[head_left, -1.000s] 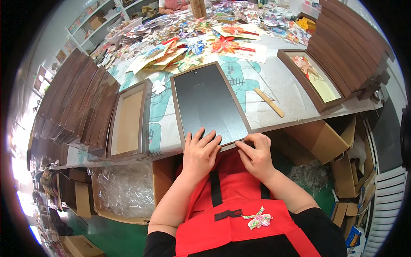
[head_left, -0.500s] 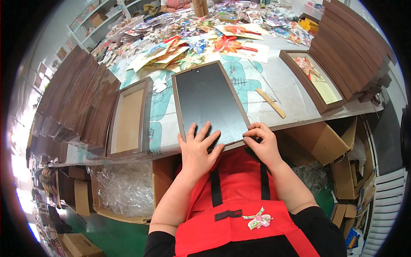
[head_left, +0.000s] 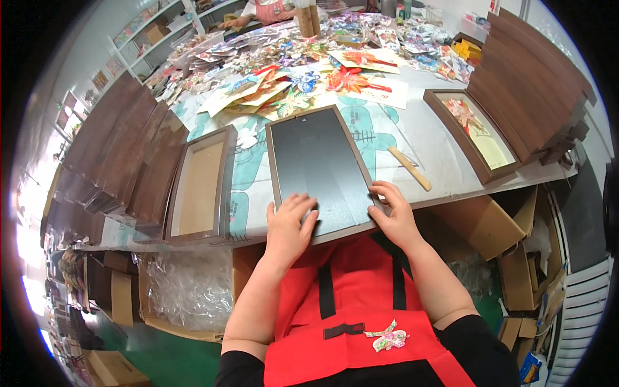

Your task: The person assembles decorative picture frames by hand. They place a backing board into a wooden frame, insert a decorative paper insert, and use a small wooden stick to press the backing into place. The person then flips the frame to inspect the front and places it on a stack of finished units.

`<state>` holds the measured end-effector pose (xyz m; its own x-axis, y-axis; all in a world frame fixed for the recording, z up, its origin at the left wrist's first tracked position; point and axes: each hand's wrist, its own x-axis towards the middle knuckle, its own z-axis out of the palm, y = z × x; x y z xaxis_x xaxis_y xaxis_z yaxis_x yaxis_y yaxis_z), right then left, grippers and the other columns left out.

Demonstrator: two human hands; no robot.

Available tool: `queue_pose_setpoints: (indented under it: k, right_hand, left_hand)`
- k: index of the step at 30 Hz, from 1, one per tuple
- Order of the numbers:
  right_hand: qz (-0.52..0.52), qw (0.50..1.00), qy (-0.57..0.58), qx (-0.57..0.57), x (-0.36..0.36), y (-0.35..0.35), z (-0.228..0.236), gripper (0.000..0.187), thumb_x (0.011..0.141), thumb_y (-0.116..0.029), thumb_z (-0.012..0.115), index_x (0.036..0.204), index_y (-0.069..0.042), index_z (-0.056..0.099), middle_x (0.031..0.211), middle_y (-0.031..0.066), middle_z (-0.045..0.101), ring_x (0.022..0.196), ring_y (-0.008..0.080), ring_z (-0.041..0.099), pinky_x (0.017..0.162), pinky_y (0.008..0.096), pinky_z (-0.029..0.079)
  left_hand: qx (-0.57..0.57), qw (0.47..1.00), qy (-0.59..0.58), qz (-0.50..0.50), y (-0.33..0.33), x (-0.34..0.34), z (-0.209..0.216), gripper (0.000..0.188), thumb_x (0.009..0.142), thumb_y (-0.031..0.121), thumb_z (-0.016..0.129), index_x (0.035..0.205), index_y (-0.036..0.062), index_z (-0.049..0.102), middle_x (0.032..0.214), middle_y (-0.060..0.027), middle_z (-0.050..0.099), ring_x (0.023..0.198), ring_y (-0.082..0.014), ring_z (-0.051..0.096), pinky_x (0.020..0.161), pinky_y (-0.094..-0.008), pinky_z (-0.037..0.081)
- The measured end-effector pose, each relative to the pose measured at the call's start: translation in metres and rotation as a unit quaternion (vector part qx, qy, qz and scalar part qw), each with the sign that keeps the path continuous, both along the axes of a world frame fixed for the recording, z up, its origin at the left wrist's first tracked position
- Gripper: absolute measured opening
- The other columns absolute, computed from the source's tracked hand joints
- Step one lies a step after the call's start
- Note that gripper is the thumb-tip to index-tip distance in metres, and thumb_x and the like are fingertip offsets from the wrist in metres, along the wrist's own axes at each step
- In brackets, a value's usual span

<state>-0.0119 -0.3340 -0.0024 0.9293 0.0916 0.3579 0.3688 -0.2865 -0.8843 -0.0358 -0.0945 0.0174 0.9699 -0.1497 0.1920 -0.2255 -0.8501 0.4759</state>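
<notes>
A dark brown picture frame (head_left: 354, 164) lies back side up on the table before me, its black backing board (head_left: 316, 161) showing. My left hand (head_left: 287, 229) rests over the near left corner, fingers stretched onto the board and slightly blurred. With thumb and fingers, my right hand (head_left: 394, 213) holds the frame's right edge close to the near corner. To the right of the frame is a flat wooden stick (head_left: 410, 168). An open box frame with a beige inside (head_left: 200, 184) stands on the left.
Brown frames (head_left: 129, 155) are stacked at left, more (head_left: 532, 90) at right beside a framed flower picture (head_left: 474, 132). Colourful paper cutouts (head_left: 296, 84) cover the far table, where a person (head_left: 271, 11) sits. Cardboard boxes (head_left: 480, 216) stand below the table edge.
My left hand has drawn its spread fingers closer together and shifted toward the frame's left edge. My right hand has moved from the near right corner onto the right edge.
</notes>
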Motion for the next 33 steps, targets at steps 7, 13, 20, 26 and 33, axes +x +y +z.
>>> queue_pose_setpoints:
  k: [7, 13, 20, 26, 33]
  right_hand:
    - [-0.063, 0.978, -0.118, -0.159, 0.05, -0.025, -0.007, 0.021, 0.076, -0.009, 0.065, 0.095, 0.001, 0.062, 0.105, 0.0179, 0.059, 0.095, 0.0349, 0.057, 0.085, 0.039, 0.046]
    - [-0.22, 0.884, -0.079, -0.405, 0.105, -0.069, -0.024, 0.02, 0.076, -0.016, 0.068, 0.087, -0.001, 0.061, 0.088, 0.0179, 0.058, 0.085, 0.0354, 0.056, 0.078, 0.0448, 0.047]
    - [-0.187, 0.87, -0.085, -0.448, 0.147, -0.089, -0.029, 0.017, 0.087, -0.015, 0.055, 0.08, 0.001, 0.055, 0.073, 0.0165, 0.062, 0.063, 0.0345, 0.061, 0.058, 0.0437, 0.05]
    - [-0.047, 0.99, 0.048, -0.124, 0.176, 0.013, 0.055, 0.016, 0.091, -0.011, 0.046, 0.096, 0.001, 0.057, 0.072, 0.022, 0.063, 0.058, 0.0288, 0.065, 0.059, 0.041, 0.049]
    - [0.036, 0.945, -0.027, -0.324, 0.242, 0.101, 0.034, 0.03, 0.091, -0.02, 0.044, 0.115, -0.015, 0.062, 0.102, 0.0179, 0.064, 0.097, 0.0373, 0.06, 0.084, 0.0435, 0.048]
  left_hand:
    - [0.131, 0.988, -0.08, -0.02, -0.006, 0.042, -0.003, 0.064, 0.089, 0.033, 0.056, 0.139, -0.0008, 0.033, 0.146, -0.0206, 0.03, 0.138, -0.0344, 0.024, 0.111, -0.0494, 0.018]
    - [0.137, 0.988, -0.039, -0.057, -0.019, 0.071, -0.004, 0.071, 0.091, 0.045, 0.049, 0.139, -0.0037, 0.031, 0.148, -0.0204, 0.027, 0.139, -0.0336, 0.022, 0.112, -0.0471, 0.018]
    - [0.092, 0.992, -0.052, -0.066, -0.017, 0.075, -0.001, 0.067, 0.085, 0.048, 0.055, 0.13, -0.0002, 0.044, 0.139, -0.0186, 0.04, 0.132, -0.033, 0.032, 0.108, -0.0479, 0.024]
    - [0.088, 0.993, -0.059, -0.046, -0.014, 0.076, -0.006, 0.067, 0.084, 0.049, 0.056, 0.13, 0.0011, 0.045, 0.141, -0.0194, 0.038, 0.134, -0.0348, 0.029, 0.11, -0.0502, 0.02]
    - [0.088, 0.994, -0.044, -0.055, -0.013, 0.076, -0.003, 0.068, 0.085, 0.049, 0.053, 0.133, 0.0014, 0.043, 0.143, -0.0195, 0.036, 0.135, -0.035, 0.028, 0.111, -0.0495, 0.019]
